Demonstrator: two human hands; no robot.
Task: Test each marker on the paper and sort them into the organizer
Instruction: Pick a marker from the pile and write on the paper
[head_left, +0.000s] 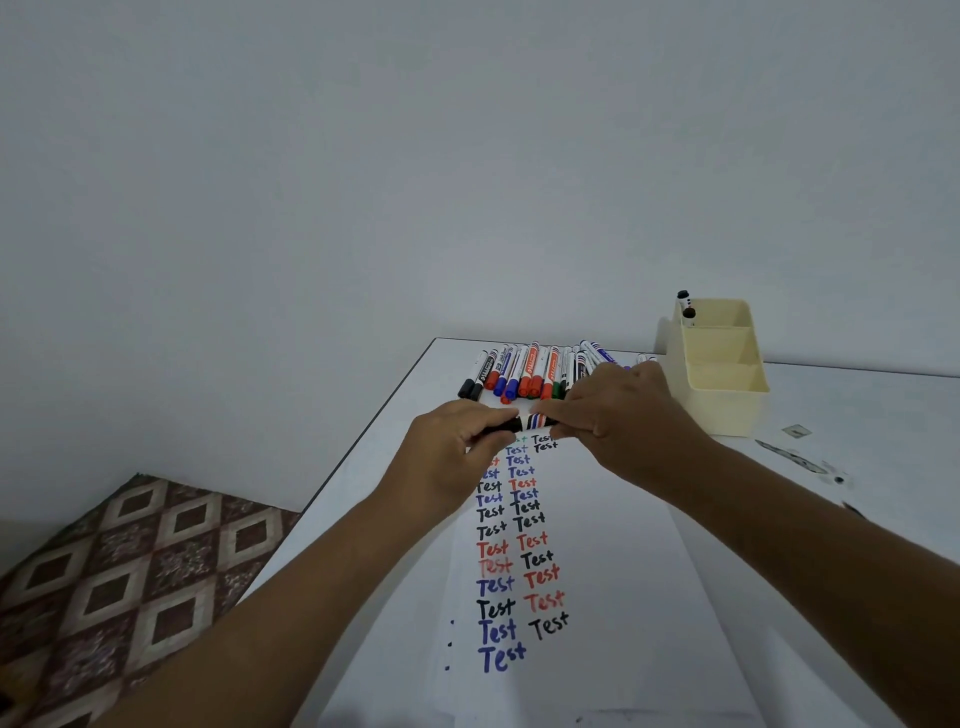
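Paper (597, 571) carries two columns of "Test" marks in black, blue and red; the cream organizer (719, 384) holds only two markers in its far compartment. Most of the job looks undone: a long marker row (530, 371) lies on the surface (857, 415). Left hand (457, 447) and right hand (623, 421) grip opposite ends of one black-capped marker (522, 423) over the paper's far end.

Your white table (857, 415) carries a sheet of paper (613, 597) covered in "Test" scrawls, a row of capped markers (519, 371) along the far edge, and a cream organizer (719, 395) at right, near small dark debris (802, 457).
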